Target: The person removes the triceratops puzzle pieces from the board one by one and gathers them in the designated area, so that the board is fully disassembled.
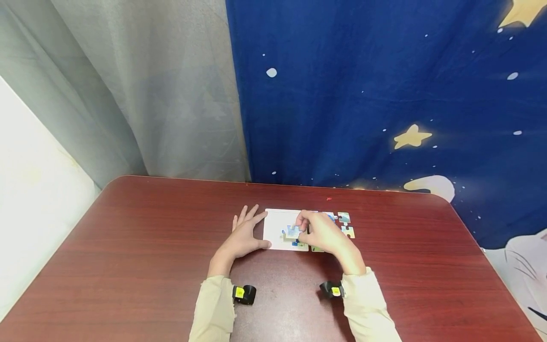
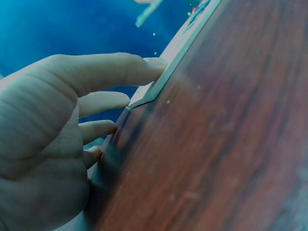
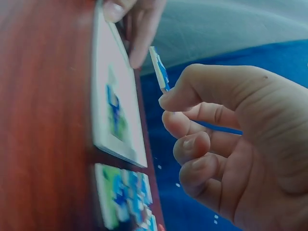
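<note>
A white puzzle board (image 1: 275, 227) with a partly coloured picture near its right side lies flat on the table. My left hand (image 1: 244, 239) is at the board's left edge, its fingers spread; the thumb rests at the near corner and the index finger at the far one. In the right wrist view, my right hand (image 3: 231, 125) pinches a small blue-and-white puzzle piece (image 3: 159, 70) between thumb and index finger, raised over the board, its other fingers curled loosely. In the head view the right hand (image 1: 325, 232) hides part of the board and the pieces beside it.
Several loose puzzle pieces (image 1: 344, 217) lie just right of the board. A tiny red bit (image 1: 329, 199) sits behind them on the brown table (image 1: 162, 256). The table's back edge meets a grey curtain (image 1: 188, 118) and a blue starry one (image 1: 325, 118).
</note>
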Demonstrator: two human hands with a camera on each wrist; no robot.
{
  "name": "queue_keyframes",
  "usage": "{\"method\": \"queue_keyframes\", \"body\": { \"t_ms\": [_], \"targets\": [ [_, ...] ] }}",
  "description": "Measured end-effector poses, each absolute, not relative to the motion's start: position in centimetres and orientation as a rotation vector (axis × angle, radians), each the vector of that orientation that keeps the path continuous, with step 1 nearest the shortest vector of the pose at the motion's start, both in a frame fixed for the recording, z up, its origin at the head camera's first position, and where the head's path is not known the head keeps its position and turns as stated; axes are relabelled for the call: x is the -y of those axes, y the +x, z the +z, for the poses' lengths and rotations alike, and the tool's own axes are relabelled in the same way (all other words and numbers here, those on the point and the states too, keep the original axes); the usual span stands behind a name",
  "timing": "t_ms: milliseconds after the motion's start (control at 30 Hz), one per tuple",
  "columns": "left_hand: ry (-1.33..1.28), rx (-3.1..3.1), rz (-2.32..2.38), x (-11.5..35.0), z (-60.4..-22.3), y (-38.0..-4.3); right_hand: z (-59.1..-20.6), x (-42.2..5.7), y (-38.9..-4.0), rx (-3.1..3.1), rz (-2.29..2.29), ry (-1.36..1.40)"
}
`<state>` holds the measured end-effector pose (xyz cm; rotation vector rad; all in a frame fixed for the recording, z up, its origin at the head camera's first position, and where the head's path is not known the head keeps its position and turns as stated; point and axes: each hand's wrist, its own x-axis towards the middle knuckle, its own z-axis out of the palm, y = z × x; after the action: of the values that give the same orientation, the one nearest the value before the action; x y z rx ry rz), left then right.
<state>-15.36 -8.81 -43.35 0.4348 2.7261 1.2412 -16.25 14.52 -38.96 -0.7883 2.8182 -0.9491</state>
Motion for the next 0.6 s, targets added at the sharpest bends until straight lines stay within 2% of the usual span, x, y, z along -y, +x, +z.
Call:
{"method": "queue_keyframes", "body": {
  "t_ms": [333, 600],
  "targets": [
    [0.441, -2.729, 1.245, 8.9, -43.4, -15.3, -37.8, -18.9, -15.9, -2.909, -0.927, -0.804],
    [0.449, -2.729, 1.238, 8.8, -43.5, -15.4, -38.5, -22.9, -15.0, -2.909, -0.904, -0.693]
  ]
}}
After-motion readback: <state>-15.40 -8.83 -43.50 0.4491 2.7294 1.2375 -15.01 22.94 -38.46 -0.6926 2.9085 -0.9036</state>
